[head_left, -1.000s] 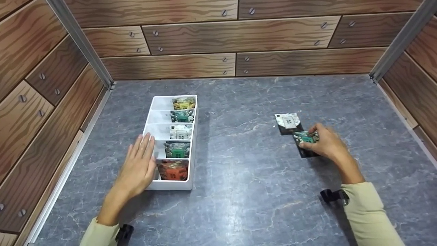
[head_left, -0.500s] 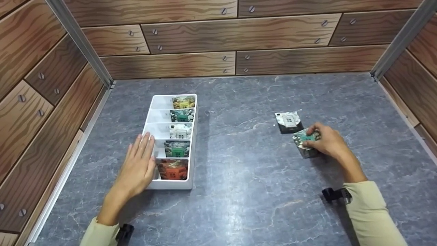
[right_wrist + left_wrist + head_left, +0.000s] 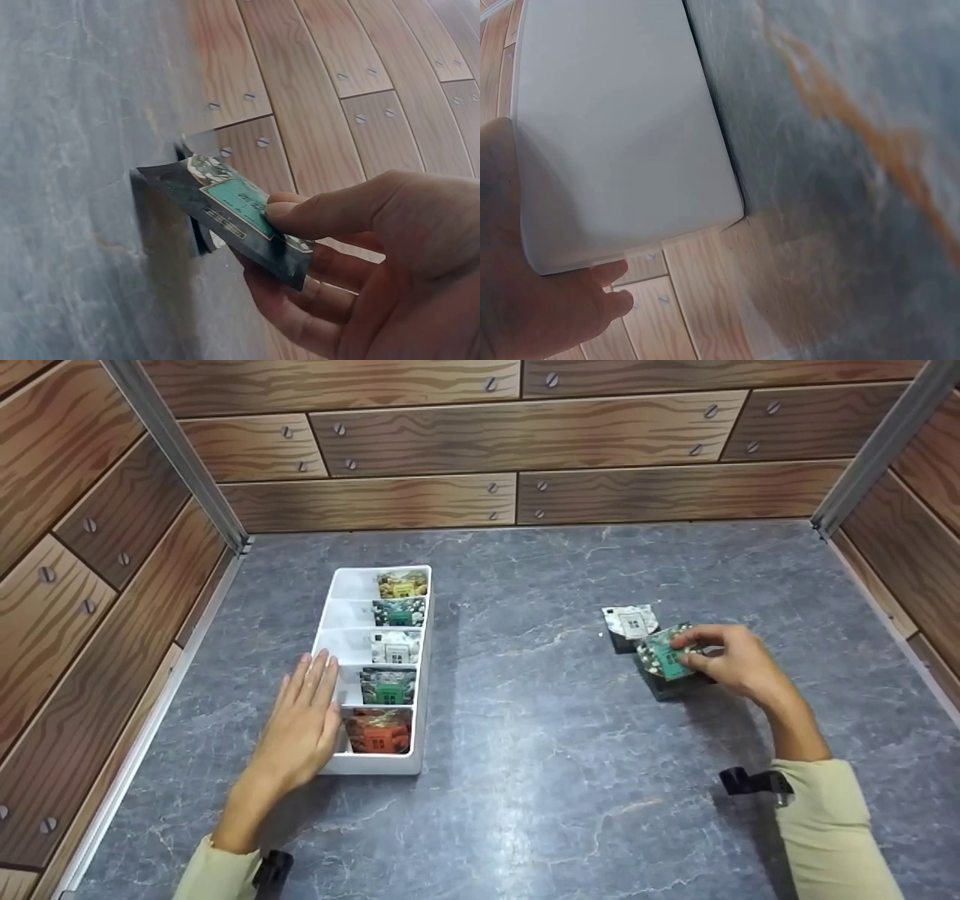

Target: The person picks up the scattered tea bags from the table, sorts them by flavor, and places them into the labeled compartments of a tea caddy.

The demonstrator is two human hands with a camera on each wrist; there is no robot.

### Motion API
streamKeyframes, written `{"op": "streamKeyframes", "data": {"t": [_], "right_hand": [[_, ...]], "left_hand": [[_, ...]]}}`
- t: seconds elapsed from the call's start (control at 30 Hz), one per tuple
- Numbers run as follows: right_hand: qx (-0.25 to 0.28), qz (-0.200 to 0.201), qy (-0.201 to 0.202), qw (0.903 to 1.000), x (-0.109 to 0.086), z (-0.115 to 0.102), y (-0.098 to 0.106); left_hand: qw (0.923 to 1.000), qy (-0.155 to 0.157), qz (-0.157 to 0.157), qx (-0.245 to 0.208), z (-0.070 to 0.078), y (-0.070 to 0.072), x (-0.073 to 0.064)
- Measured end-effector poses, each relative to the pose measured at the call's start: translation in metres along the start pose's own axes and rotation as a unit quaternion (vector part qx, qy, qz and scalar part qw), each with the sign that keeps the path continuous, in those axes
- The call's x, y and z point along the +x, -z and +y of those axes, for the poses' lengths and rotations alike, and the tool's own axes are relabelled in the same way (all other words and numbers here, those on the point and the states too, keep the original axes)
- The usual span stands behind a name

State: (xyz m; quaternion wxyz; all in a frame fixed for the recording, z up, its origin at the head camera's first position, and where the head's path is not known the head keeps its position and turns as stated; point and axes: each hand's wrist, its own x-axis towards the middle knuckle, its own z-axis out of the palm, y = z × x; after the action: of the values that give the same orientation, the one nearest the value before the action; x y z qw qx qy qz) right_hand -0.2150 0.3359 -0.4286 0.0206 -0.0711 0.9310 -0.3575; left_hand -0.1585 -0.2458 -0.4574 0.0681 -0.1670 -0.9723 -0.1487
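Observation:
My right hand (image 3: 739,660) pinches a teal-and-black tea sachet (image 3: 664,654) between thumb and fingers; it is tilted and raised off the tabletop. In the right wrist view, the thumb presses on the teal label of this tea sachet (image 3: 236,206), while the other fingers lie underneath. Beside it, a white-and-black tea sachet (image 3: 630,622) lies on the table, its lower corner partly covered. My left hand (image 3: 300,727) rests with straight fingers on the left edge of a white divided box (image 3: 375,765). The left wrist view shows the hand against the wall of this box (image 3: 622,135).
Each compartment of the box has sachets at its right side: yellow (image 3: 403,585), teal (image 3: 399,613), white (image 3: 395,647), green (image 3: 388,686) and red (image 3: 379,731). Wood-patterned panels (image 3: 375,499) enclose the grey marbled table (image 3: 525,720) at the back and sides.
The right hand has lifted the teal sachet off the table and tilted it, shifting slightly right. The white-and-black sachet and the left hand stay in place.

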Motion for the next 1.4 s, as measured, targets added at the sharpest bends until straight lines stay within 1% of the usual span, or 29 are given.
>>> {"op": "streamKeyframes", "data": {"t": [0.1, 0.2, 0.33, 0.43, 0.6, 0.7, 1.0, 1.1, 1.2, 1.33, 1.4], "right_hand": [[0.010, 0.018, 0.011, 0.9997, -0.001, -0.003, 0.001], [0.024, 0.039, 0.034, 0.9984, -0.001, -0.005, 0.001], [0.027, 0.065, 0.062, 0.9956, -0.001, -0.009, -0.001], [0.032, 0.081, 0.071, 0.9937, -0.001, -0.012, -0.002], [0.067, 0.106, 0.094, 0.9876, -0.002, -0.015, -0.003], [0.078, 0.122, 0.101, 0.9843, -0.002, -0.016, -0.004], [0.083, 0.164, 0.112, 0.9765, -0.001, -0.028, -0.005], [0.091, 0.181, 0.113, 0.9727, -0.003, -0.033, -0.006], [0.098, 0.199, 0.123, 0.9673, -0.005, -0.037, -0.006], [0.107, 0.208, 0.140, 0.9622, -0.003, -0.042, -0.007], [0.116, 0.206, 0.146, 0.9606, 0.001, -0.044, -0.009]], "left_hand": [[1.0000, 0.003, -0.003, 0.000, 0.000, 0.000, 0.000], [1.0000, 0.004, -0.003, -0.006, -0.001, 0.000, -0.001], [1.0000, 0.003, 0.002, -0.008, -0.001, -0.001, 0.000], [1.0000, 0.001, 0.001, -0.006, -0.001, -0.001, 0.001], [1.0000, 0.003, -0.005, -0.005, 0.000, 0.000, 0.002], [1.0000, 0.004, -0.008, -0.005, 0.001, 0.000, 0.003], [0.9999, 0.008, -0.007, -0.007, 0.000, 0.000, 0.000], [0.9999, 0.005, -0.005, -0.008, 0.000, 0.000, 0.001], [0.9999, -0.004, 0.008, -0.007, 0.000, -0.001, 0.002], [0.9997, -0.011, 0.020, -0.003, 0.000, -0.002, 0.001], [0.9998, -0.008, 0.017, -0.001, -0.001, -0.002, 0.001]]}}
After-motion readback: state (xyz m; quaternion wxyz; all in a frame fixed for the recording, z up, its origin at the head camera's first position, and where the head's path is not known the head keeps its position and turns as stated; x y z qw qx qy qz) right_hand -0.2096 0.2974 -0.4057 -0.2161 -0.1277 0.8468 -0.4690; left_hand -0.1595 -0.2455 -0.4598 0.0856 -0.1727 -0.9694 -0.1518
